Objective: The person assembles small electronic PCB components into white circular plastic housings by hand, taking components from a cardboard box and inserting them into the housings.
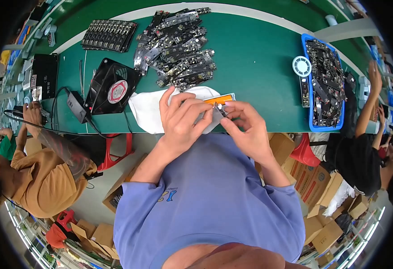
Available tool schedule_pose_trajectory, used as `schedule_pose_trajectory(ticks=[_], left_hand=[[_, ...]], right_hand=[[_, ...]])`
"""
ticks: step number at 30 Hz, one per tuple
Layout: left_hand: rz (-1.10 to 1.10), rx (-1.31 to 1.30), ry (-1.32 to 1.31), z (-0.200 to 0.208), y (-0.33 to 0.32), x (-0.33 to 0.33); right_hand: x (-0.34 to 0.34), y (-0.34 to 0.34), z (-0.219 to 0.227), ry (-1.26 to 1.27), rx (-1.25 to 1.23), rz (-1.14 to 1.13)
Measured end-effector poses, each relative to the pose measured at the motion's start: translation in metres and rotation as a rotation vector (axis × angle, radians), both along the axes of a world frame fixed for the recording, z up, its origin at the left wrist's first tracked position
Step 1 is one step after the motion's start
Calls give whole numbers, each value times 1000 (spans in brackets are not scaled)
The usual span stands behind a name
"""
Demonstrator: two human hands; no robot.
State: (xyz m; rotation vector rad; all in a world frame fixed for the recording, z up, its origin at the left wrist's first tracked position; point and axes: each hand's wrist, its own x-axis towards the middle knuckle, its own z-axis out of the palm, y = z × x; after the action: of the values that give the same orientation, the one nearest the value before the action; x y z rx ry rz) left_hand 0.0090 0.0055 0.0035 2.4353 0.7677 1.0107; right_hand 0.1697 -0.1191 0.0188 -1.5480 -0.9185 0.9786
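Observation:
Just above the table's front edge, my two hands meet over a small dark circuit board (221,110). My right hand (249,127) pinches it between thumb and fingers. My left hand (183,120) is closed at its left side, thumb and a finger drawn together, the other fingers raised; what lies between those fingertips is too small to make out. An orange strip in a pale holder (219,99) lies just beyond the fingertips. Beneath my left hand is a white cloth (145,112), partly hidden by it.
A heap of narrow circuit boards (178,45) lies ahead, beside stacked board panels (109,35). A black fan (111,87) and a cable adapter (76,106) stand left. At right, a blue tray (312,121) holds more boards, with a round white object (302,66) at its edge. People work both sides.

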Motion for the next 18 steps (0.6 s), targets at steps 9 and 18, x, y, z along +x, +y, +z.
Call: schedule_pose_trajectory(ticks=[9,18], left_hand=[[-19,25,-9,-3,0,-6],[-43,93,73,-10,-5,-16]], right_hand=[[1,-2,0,263,-99,53],[15,19,6,-680,247,136]])
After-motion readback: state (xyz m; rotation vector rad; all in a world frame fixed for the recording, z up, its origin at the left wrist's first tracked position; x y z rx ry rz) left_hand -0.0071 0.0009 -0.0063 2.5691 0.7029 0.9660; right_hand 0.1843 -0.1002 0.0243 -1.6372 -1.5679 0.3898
